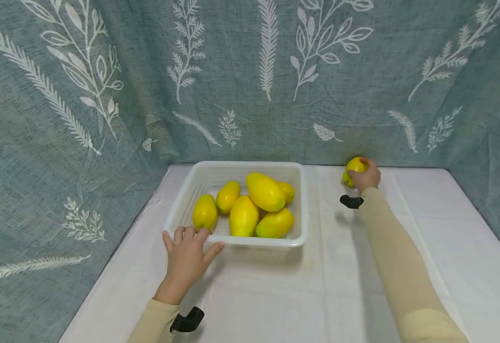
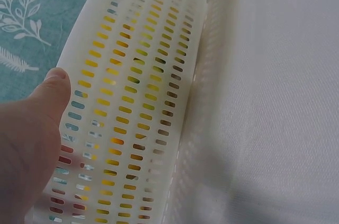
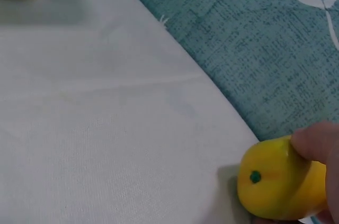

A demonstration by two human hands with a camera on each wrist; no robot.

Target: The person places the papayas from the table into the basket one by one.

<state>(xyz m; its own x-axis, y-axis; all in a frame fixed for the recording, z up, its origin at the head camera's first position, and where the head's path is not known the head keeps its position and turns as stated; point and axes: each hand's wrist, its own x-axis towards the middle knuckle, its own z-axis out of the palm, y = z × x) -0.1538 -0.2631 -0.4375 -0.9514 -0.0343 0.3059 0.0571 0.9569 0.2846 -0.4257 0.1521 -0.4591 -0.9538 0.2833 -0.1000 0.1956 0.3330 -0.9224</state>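
Both hands work: left hand fingers spread flat on the basket rim, apparently steadying it, while right hand fingers curl around a loose mango on the desk.

You will find no words, numbers, labels or brand marks to read in any of the three views. The teal fabric backdrop carries only white printed leaves and fern sprigs, the white slotted plastic basket is unmarked, and the white tablecloth bears no print.

Plastic basket, glossy mango, cloth backdrop
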